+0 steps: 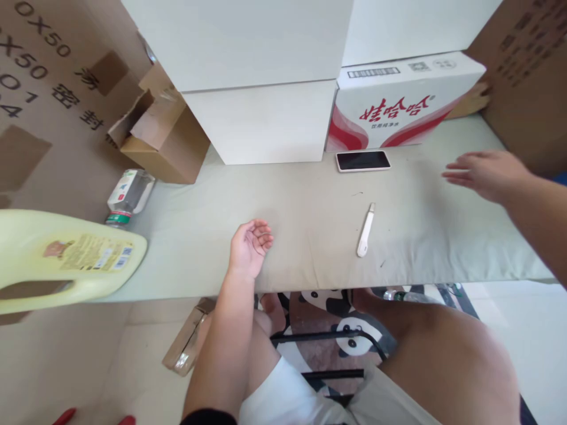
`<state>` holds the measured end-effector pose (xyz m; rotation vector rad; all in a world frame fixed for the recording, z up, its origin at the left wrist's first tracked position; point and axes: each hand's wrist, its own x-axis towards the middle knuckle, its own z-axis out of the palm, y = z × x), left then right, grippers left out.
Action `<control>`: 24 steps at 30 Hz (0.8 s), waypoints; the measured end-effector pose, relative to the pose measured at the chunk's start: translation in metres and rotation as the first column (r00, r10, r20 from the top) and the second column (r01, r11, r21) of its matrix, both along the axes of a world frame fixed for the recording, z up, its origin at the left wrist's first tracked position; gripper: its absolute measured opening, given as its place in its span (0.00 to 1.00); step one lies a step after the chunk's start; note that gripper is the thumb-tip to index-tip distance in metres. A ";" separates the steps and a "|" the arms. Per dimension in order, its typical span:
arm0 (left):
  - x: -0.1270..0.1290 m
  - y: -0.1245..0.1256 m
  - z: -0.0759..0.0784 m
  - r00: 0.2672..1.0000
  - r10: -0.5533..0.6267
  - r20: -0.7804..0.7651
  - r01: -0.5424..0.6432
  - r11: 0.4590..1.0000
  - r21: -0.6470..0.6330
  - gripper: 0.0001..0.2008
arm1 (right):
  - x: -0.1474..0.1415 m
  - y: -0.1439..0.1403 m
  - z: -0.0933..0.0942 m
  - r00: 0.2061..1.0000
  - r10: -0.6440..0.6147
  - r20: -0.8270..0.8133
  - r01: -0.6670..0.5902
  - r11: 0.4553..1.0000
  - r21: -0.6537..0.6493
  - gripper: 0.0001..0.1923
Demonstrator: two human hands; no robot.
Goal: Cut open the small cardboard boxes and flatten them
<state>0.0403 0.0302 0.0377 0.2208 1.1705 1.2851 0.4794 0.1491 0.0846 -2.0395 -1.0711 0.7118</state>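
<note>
Counting two bare hands at one pale cloth: the left hand near the front edge, with loosely curled, slightly parted fingers and the palm in sight; the right hand well apart, with outstretched fingers close together, a little blurred, palm hidden. Between them, one slim white tool, lying aslant on the cloth; beyond it, one phone, flat and just before one red-printed box. Behind, three plain white boxes, two cut off at the top edge. To the left, one small open carton, one clear bottle on its side, one yellow jug cut off by the frame. Below, one panda-print mat, partly hidden by legs and black bars. Cannot make out two red tips at the bottom edge.
</note>
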 end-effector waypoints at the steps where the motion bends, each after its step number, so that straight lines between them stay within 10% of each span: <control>1: -0.002 -0.001 0.001 1.000 -0.002 0.006 0.002 1.000 0.008 0.10 | -0.015 -0.002 -0.005 0.999 0.010 -0.039 -0.012 0.999 -0.032 0.05; 9: -0.031 -0.013 0.008 0.992 0.104 0.066 -0.110 0.990 0.085 0.10 | -0.176 0.008 -0.009 0.924 0.373 -0.084 -0.377 0.926 -0.037 0.06; 20: -0.085 -0.019 0.013 0.954 0.269 0.134 -0.289 0.945 0.155 0.11 | -0.496 0.026 0.008 0.269 0.871 0.411 -0.945 0.321 -0.060 0.37; 24: -0.097 -0.019 0.010 0.953 0.256 0.163 -0.285 0.940 0.187 0.11 | -0.568 0.035 0.016 0.217 0.862 0.459 -0.934 0.320 -0.158 0.43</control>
